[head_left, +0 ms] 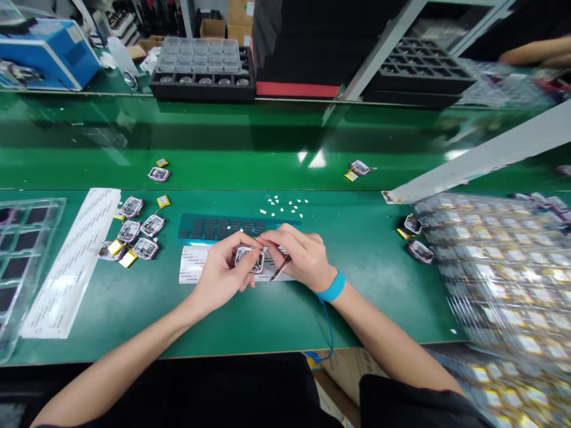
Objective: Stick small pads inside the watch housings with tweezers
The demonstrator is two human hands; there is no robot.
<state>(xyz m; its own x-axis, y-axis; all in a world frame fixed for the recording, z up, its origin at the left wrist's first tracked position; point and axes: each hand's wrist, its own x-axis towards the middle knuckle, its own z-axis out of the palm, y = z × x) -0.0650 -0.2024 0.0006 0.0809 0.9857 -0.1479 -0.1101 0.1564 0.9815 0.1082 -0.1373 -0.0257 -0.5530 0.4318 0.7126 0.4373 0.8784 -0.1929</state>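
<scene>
My left hand (226, 266) is closed round the edge of a small watch case (248, 260) with its inside turned up. Closed as well, my right hand (306, 252) has thumb and forefinger pinched at the case's upper edge. Dark tweezers (280, 268) stick out below its fingers, pointing down and left. Whatever lies between the pinched fingertips is too small to make out. Beneath both hands are a white printed strip (191, 273) and a blue-green sheet of dark strips (196, 227). A blue band (332, 288) circles my right wrist.
Several watch cases (146, 249) with yellow batteries lie left, beside a long white sheet (74, 261) and a clear tray (33, 238). Small white bits (281, 209) are scattered ahead. Stacked filled trays (504, 267) stand right, near a slanting white post (482, 151).
</scene>
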